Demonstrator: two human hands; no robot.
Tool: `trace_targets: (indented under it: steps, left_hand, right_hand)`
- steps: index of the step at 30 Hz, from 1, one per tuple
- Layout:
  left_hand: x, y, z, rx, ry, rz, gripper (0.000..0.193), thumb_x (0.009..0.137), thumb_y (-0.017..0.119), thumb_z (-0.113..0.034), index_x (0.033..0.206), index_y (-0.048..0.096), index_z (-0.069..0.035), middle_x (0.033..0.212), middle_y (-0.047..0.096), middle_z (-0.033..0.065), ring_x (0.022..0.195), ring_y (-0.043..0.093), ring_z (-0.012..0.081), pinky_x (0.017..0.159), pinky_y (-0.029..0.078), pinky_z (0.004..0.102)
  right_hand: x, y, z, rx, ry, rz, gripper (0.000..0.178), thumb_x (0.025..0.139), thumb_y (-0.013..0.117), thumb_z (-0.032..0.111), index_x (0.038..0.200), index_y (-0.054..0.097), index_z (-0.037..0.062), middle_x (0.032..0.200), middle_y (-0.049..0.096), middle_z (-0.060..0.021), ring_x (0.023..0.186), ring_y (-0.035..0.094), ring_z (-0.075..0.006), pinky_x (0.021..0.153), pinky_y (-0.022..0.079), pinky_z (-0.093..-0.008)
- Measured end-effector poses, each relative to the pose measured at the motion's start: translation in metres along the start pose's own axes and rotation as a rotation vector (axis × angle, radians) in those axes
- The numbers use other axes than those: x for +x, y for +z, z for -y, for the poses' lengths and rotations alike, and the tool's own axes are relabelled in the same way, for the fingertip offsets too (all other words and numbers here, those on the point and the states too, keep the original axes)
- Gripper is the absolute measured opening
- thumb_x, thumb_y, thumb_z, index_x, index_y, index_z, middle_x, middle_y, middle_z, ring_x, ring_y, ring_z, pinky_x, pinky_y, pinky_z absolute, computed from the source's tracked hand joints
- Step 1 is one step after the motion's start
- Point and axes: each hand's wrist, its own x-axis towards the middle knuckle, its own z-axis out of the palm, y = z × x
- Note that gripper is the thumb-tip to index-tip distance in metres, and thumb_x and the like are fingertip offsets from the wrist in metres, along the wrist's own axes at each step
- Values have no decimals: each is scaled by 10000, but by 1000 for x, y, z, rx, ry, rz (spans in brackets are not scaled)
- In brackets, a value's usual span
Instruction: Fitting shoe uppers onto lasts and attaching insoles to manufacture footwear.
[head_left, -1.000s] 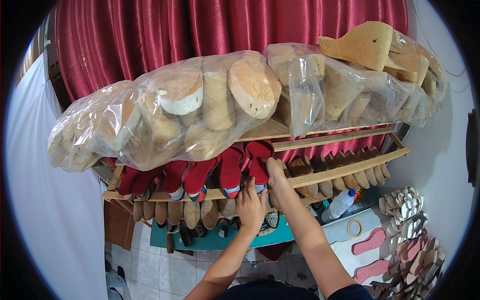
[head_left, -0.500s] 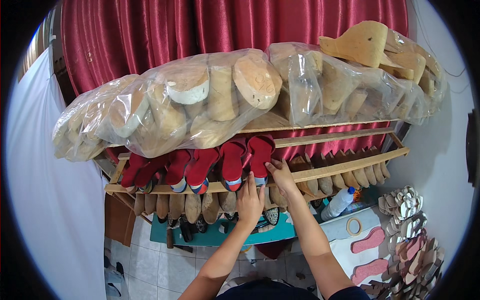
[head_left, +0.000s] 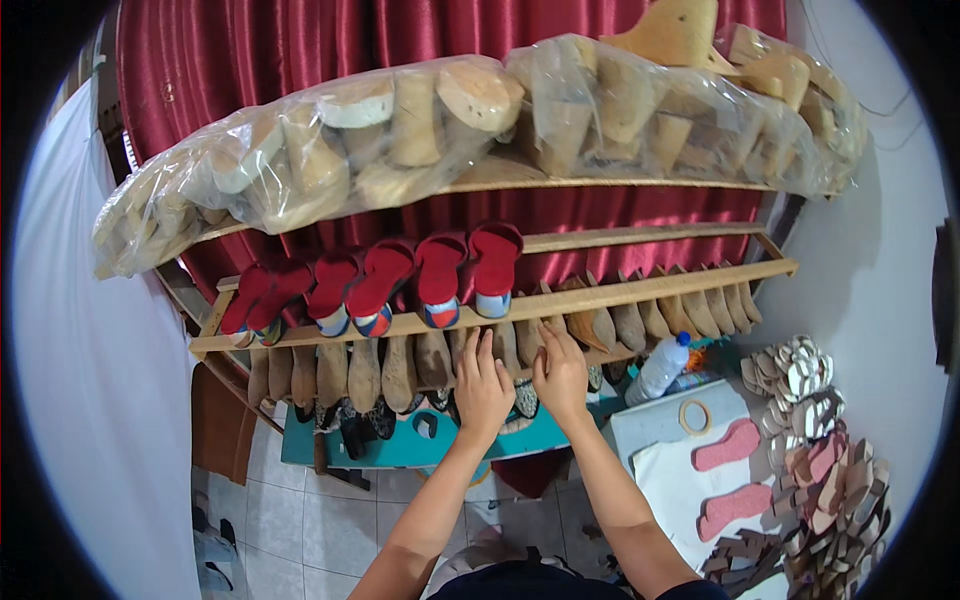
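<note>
Evidently, six red shoes (head_left: 438, 272) are lining the rack (head_left: 640, 291), left hand (head_left: 484, 392) and right hand (head_left: 560, 376) hovering below, fingers half-spread, gripping nothing, arranging seemingly being under way, any next move calling for careful alignment.

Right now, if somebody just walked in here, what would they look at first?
Probably the six bright red shoes with colourful heels, in a row on the left part of the wooden rack. Above them, big clear plastic bags of pale wooden foot shapes fill the top shelf, before a shiny red curtain. The left hand and right hand are open below the rail.
</note>
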Motion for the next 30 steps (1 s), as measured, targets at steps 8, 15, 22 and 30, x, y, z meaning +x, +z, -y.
trace_targets:
  steps: [8, 15, 22, 30]
  left_hand:
    - [-67, -13, -40, -60, 136, 214, 300, 714, 512, -65, 1007, 530, -3, 1108, 468, 143, 983, 473, 317, 805, 432, 380]
    - [-129, -22, -80, -197, 325, 376, 228, 698, 546, -92, 912, 559, -12, 985, 540, 128, 903, 525, 277, 751, 447, 358]
    - [-204, -53, -124, -364, 550, 562, 219, 730, 526, -113, 934, 557, -39, 941, 550, 89, 845, 542, 249, 702, 449, 354]
    - [-315, -111, -171, -642, 786, 753, 190, 755, 503, -120, 924, 542, -42, 943, 544, 81, 846, 542, 247, 707, 444, 354]
  right_hand:
    - [-84, -42, -5, -173, 23, 47, 263, 644, 556, 35, 901, 584, -12, 893, 583, -147, 882, 544, -294, 786, 419, -379]
    - [-157, -104, 17, -263, 217, 22, 185, 664, 548, 32, 837, 604, 3, 804, 596, -123, 769, 561, -279, 697, 439, -374]
    - [-253, -166, 50, -407, 461, -99, 171, 665, 540, 30, 816, 614, 4, 695, 592, -137, 606, 560, -301, 579, 450, -382]
    - [-376, -238, 133, -629, 742, -195, 92, 687, 536, 65, 746, 587, 18, 693, 585, -135, 622, 561, -306, 567, 445, -390]
